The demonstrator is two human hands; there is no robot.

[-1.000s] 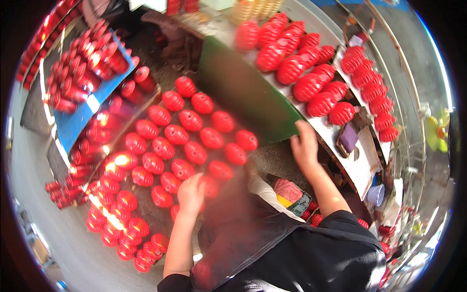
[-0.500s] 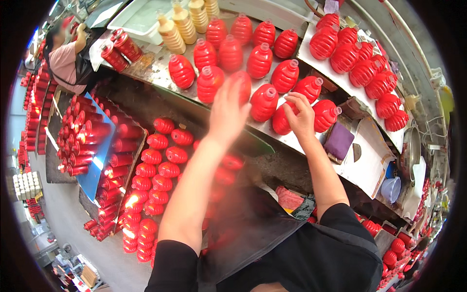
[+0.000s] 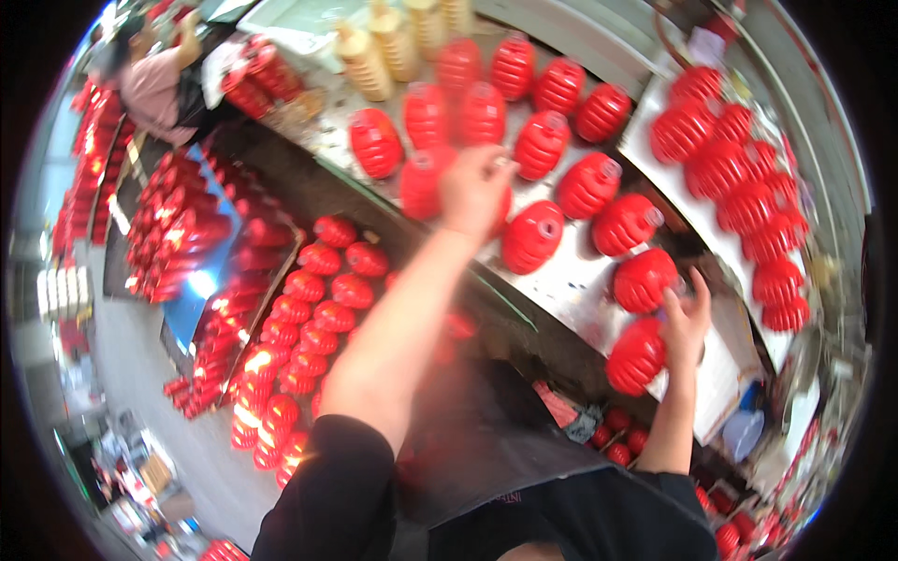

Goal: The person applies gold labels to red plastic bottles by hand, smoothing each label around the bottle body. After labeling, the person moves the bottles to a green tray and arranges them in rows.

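Observation:
Rounded, ribbed red bottles with short clear necks stand in loose rows on the white worktop (image 3: 585, 304). My left hand (image 3: 474, 192) is closed with the fingertips pinched, apparently at the neck of a red bottle (image 3: 504, 211) mostly hidden behind the hand. Right beside it stands another red bottle (image 3: 532, 237). At the worktop's near right edge, my right hand (image 3: 688, 323) is against the neck end of a tilted red bottle (image 3: 637, 357). Its thumb and forefinger are apart, while the lower fingers seem closed on the bottle. One more red bottle (image 3: 645, 280) lies just beyond it.
Cream bottles (image 3: 365, 64) stand at the back by a white tub (image 3: 299, 28). More red bottles (image 3: 720, 168) fill a side table. On the floor at left are rows of red bottles (image 3: 323, 313) and a blue board (image 3: 192, 309). A person (image 3: 154, 89) works at far left.
My view has turned, shifting the scene right and down. My right hand has carried a red bottle toward me and rightward. My left hand remains among the near bottles, its fingers now pinched.

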